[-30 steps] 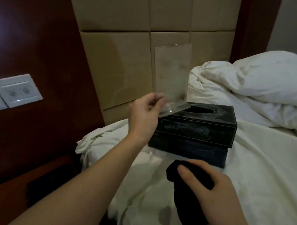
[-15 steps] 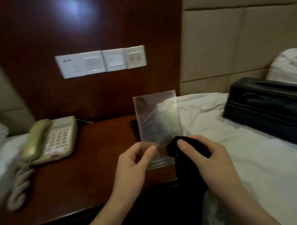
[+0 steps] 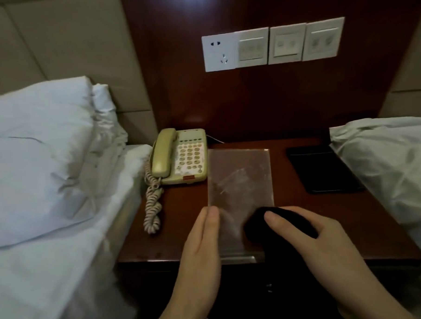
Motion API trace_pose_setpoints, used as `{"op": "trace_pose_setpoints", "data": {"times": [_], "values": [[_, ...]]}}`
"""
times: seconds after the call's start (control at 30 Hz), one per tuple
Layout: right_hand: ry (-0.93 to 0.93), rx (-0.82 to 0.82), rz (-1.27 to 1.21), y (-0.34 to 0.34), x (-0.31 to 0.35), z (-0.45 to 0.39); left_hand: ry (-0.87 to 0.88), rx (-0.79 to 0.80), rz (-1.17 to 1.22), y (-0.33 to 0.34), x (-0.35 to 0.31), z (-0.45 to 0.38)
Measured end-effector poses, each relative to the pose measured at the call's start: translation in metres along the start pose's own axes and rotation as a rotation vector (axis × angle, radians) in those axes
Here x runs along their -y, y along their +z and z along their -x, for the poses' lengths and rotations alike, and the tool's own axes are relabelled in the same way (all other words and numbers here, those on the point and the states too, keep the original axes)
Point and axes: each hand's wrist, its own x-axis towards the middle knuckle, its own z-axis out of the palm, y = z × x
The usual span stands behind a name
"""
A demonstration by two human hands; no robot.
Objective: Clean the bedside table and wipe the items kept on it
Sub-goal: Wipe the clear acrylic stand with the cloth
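Note:
A clear acrylic sign stand (image 3: 239,179) is held upright over the front of the dark wooden bedside table (image 3: 291,211). My left hand (image 3: 201,244) grips its lower left edge, thumb on the near face. My right hand (image 3: 312,239) holds a black cloth (image 3: 263,225) against the stand's lower right part. The stand's surface shows smears. A beige corded telephone (image 3: 180,157) sits at the table's back left, its coiled cord hanging toward the front.
A flat black object (image 3: 321,169) lies on the table's right side. Beds with white bedding (image 3: 43,166) flank the table on both sides. A socket and switch panel (image 3: 272,44) is on the wooden wall behind.
The view swung left from the bed with the black tissue box to the bedside table. My left hand carried the stand down in front of the table, and the cloth now presses its lower face.

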Motion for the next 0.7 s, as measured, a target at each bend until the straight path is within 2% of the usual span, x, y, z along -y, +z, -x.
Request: {"op": "trace_pose_setpoints", "data": {"times": [0.1,0.23,0.3,0.4,0.5,0.57,0.63,0.7], "values": [[0.016,0.029,0.021,0.022,0.002,-0.002,-0.032,-0.065,0.031,-0.016,0.007,-0.006],[-0.189,-0.374,0.12,0.033,0.006,-0.015,0.049,-0.155,-0.014,-0.024,0.018,-0.016],[-0.288,-0.417,0.173,0.038,0.012,-0.019,0.104,-0.177,-0.092,-0.023,0.018,-0.016],[-0.433,-0.284,0.38,0.049,0.011,-0.025,0.127,-0.236,-0.071,-0.021,0.018,-0.013],[-0.587,-0.016,0.694,0.059,0.0,-0.026,0.176,-0.262,-0.077,-0.022,0.009,-0.008],[-0.686,0.119,0.845,0.061,-0.005,-0.027,0.145,-0.311,-0.003,-0.026,0.006,-0.01],[-0.779,0.142,1.013,0.06,-0.008,-0.029,0.075,-0.314,0.054,-0.028,0.006,-0.011],[-0.805,0.162,1.062,0.058,-0.008,-0.031,0.1,-0.324,0.027,-0.027,0.007,-0.009]]}}
